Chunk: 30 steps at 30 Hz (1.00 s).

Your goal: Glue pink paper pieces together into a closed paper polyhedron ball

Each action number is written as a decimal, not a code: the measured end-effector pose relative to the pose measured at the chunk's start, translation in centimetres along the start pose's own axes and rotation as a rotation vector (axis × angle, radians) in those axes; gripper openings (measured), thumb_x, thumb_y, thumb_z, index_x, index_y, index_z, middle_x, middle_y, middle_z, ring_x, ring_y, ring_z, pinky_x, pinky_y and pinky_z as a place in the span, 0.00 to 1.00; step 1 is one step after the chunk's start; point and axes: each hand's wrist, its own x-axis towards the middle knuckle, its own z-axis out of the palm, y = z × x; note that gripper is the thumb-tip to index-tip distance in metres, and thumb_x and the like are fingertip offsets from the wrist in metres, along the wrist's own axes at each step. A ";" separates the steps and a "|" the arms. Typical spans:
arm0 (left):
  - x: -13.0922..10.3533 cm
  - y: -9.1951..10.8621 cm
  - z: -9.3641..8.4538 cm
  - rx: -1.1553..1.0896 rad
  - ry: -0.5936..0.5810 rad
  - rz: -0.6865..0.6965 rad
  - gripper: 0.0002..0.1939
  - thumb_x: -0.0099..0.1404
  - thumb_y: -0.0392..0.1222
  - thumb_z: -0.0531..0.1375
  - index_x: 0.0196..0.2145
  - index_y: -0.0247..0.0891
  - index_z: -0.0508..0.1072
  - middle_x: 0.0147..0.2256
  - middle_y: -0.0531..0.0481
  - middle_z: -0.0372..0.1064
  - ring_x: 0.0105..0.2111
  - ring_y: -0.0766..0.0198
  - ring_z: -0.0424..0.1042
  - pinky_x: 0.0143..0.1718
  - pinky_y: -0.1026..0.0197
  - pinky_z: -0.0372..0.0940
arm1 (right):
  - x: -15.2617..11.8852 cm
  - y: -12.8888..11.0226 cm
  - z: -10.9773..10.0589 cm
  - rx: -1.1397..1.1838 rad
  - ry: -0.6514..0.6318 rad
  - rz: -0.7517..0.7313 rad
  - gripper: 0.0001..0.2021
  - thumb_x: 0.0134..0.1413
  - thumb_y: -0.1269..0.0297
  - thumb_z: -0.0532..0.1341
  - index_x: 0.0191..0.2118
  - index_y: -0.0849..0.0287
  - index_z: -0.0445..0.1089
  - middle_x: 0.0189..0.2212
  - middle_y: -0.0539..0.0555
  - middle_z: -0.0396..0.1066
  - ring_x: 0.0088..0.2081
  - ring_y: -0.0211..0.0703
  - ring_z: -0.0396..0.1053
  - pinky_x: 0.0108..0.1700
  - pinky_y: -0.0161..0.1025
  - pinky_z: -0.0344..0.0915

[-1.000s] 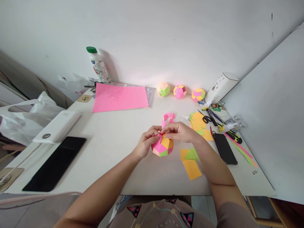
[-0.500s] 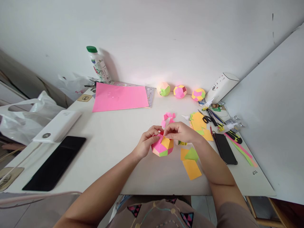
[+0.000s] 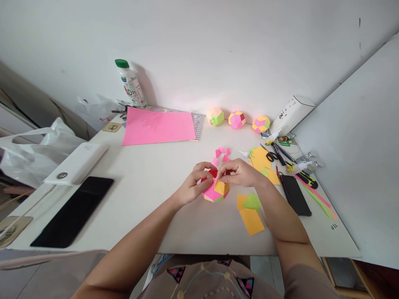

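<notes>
Between my hands is a faceted paper ball (image 3: 213,194) of pink, orange, green, peach and red panels, just above the white table. My left hand (image 3: 195,185) grips its upper left side, thumb on a pink panel and fingers bent over the far side. With thumb and index finger pressed together, my right hand (image 3: 234,172) pinches the ball's top edge near the orange panel. The red part shows between the two hands. Small pink paper pieces (image 3: 222,151) lie just beyond them. My fingers hide part of the ball's top.
Three finished-looking paper balls (image 3: 237,120) stand along the wall. Orange and green paper pieces (image 3: 252,220) lie at the right, with scissors (image 3: 271,156), glue bottles (image 3: 299,167) and a dark phone (image 3: 295,195) beyond. Pink sheets (image 3: 158,126), a black tablet-like slab (image 3: 73,211) and a white box (image 3: 76,163) occupy the left.
The paper ball has shifted slightly right and tilted, so more of its red part shows. My left hand has moved a little right with it; my right hand keeps pinching the top.
</notes>
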 end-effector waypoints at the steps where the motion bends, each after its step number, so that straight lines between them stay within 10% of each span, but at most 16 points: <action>1: 0.0 0.0 0.0 -0.021 -0.007 -0.005 0.12 0.64 0.44 0.55 0.27 0.41 0.74 0.51 0.45 0.61 0.53 0.49 0.60 0.52 0.50 0.58 | 0.0 0.0 0.0 -0.004 0.008 0.000 0.05 0.50 0.66 0.62 0.32 0.60 0.74 0.29 0.52 0.72 0.30 0.37 0.65 0.32 0.35 0.62; 30: 0.2 -0.5 1.4 0.127 0.172 -0.022 0.23 0.67 0.58 0.49 0.30 0.40 0.75 0.52 0.42 0.58 0.60 0.50 0.51 0.60 0.48 0.51 | 1.0 1.3 0.9 0.183 0.034 0.133 0.08 0.45 0.66 0.66 0.33 0.60 0.70 0.28 0.49 0.70 0.31 0.36 0.68 0.34 0.34 0.64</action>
